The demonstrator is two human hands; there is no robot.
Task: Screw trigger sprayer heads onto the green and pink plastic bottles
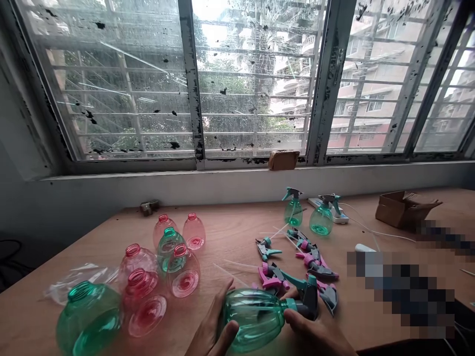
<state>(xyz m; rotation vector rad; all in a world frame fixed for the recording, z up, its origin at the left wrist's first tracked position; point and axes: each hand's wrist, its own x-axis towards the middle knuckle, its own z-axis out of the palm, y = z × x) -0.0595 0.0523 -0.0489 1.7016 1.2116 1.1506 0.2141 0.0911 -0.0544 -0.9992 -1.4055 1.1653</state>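
Observation:
A green spray bottle [256, 319] lies on its side at the near edge of the wooden table [230, 232]. My left hand [213, 329] wraps round its body from the left. My right hand [315, 331] grips the neck and the grey-green trigger head [309, 296] fitted on it. Loose pink, grey and green trigger heads [304, 262] with white dip tubes lie just beyond the bottle.
Several empty pink and green bottles [148, 277] stand at the left beside a clear plastic bag [74, 282]. Two assembled green spray bottles [308, 215] stand further back by a white power strip [341, 212]. A cardboard box [404, 207] sits at the right. Windows lie behind.

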